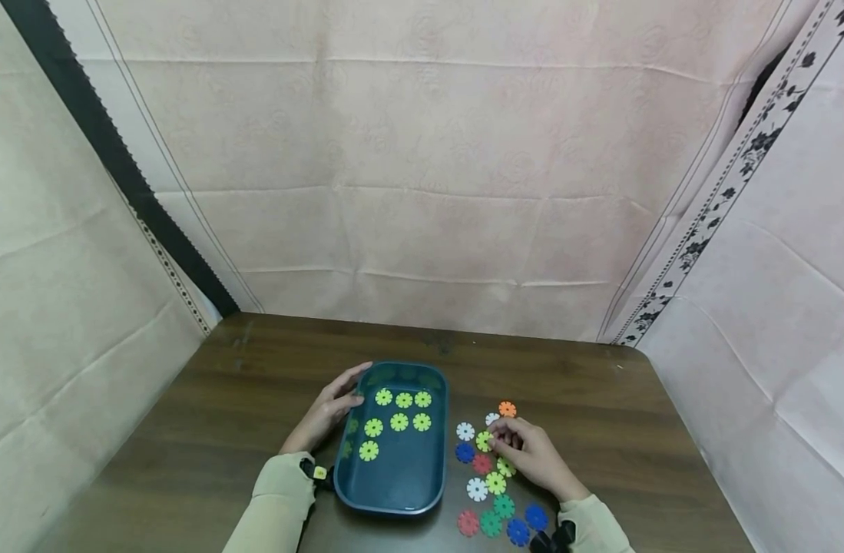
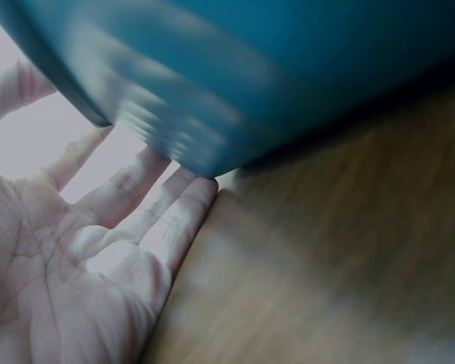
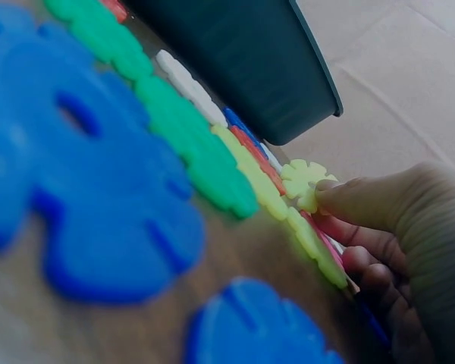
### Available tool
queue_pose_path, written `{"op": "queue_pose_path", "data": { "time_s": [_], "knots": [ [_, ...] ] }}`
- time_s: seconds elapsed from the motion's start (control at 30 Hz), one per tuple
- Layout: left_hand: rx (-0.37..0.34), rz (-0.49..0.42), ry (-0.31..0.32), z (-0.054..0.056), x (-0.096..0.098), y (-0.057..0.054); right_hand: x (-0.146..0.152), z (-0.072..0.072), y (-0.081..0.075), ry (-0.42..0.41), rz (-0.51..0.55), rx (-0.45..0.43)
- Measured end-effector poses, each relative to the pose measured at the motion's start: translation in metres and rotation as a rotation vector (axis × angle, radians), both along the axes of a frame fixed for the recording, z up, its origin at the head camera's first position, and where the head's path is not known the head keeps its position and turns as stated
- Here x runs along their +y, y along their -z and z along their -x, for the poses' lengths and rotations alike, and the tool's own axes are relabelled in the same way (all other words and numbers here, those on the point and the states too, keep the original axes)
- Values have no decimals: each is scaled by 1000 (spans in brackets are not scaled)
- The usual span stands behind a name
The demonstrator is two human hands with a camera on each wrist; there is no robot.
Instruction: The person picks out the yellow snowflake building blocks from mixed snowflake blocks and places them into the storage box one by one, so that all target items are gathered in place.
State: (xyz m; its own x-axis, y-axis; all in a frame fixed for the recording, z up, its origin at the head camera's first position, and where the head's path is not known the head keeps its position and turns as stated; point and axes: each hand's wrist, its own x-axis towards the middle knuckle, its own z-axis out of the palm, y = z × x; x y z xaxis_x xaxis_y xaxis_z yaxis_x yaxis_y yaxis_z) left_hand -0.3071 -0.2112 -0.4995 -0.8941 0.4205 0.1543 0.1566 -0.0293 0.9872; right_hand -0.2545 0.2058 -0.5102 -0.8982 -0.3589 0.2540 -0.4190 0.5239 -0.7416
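Note:
A dark teal tray (image 1: 392, 480) stands on the table with several yellow-green snowflake discs (image 1: 399, 422) lying flat inside. My left hand (image 1: 328, 411) holds its left side near the far corner, thumb over the rim. In the left wrist view, the fingers (image 2: 178, 220) touch the tray's outer wall (image 2: 212, 83). To the right of the tray, my right hand (image 1: 532, 453) pinches a yellow-green snowflake disc (image 3: 305, 182) between thumb and forefinger, just above other discs. The remaining fingers of that hand curl beneath.
Loose discs lie right of the tray: white (image 1: 477, 489), blue (image 1: 518, 531), green (image 1: 491, 524), red (image 1: 468, 523), orange (image 1: 508, 408) and more yellow-green ones (image 1: 495, 483). The wooden table (image 1: 256, 399) is bordered by pale cloth hangings (image 1: 428, 230) at the back and sides.

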Motion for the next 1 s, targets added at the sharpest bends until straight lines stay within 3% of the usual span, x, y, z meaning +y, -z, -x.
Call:
{"op": "queue_pose_path", "data": {
  "time_s": [0.43,0.63,1.0],
  "knots": [
    [19,7,4,1,-2,3,-3,3,-6,-63,35,2],
    [-17,5,-34,0,0,3,-12,5,-27,-132,14,41],
    [14,11,-11,-1,0,3,-39,20,-71,-254,20,107]
  ]
}}
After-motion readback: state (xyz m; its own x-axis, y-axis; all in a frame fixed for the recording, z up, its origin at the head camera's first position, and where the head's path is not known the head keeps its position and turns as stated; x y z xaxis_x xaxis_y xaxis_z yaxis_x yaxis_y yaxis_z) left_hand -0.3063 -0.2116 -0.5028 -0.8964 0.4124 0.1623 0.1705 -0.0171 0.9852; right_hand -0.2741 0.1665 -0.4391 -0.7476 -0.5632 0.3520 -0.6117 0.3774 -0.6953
